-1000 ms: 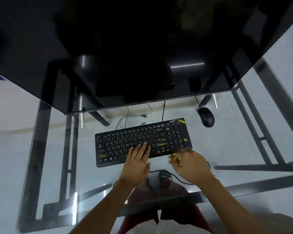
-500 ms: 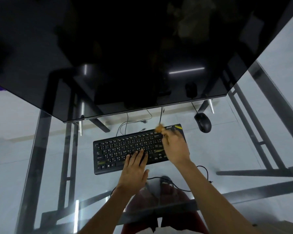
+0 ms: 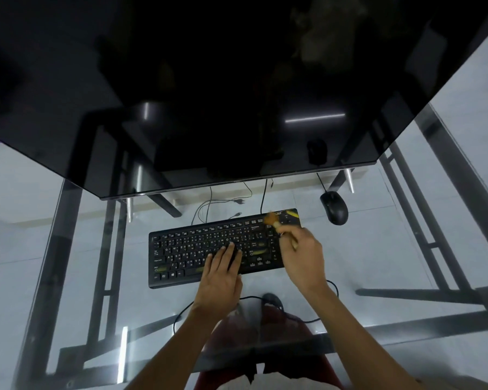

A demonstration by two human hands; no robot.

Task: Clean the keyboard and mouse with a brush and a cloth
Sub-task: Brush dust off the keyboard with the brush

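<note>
A: Head view, item one: keyboard (image 3: 223, 250) on glass desk (image 3: 378, 263); my left hand (image 3: 223, 274) flat on its keys, fingers straight.

B: Item two?

A: Right hand (image 3: 303, 253) wrapped around brush (image 3: 276, 222), bristles at the far-right corner. I'd advise light strokes outward. Mouse (image 3: 333, 207) apart, untouched.

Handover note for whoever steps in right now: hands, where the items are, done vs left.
Left hand: fingers flat on the keyboard, steadying it near the middle keys.
Right hand: grips the brush, bristles at the keyboard's far right corner.
Mouse: on the glass desk, beyond and right of the keyboard, untouched.
Cloth: not in view.
Done: brushing under way; how much is covered cannot be told.
Left: finish brushing the keys, brush the mouse, wipe both with the cloth.
</note>
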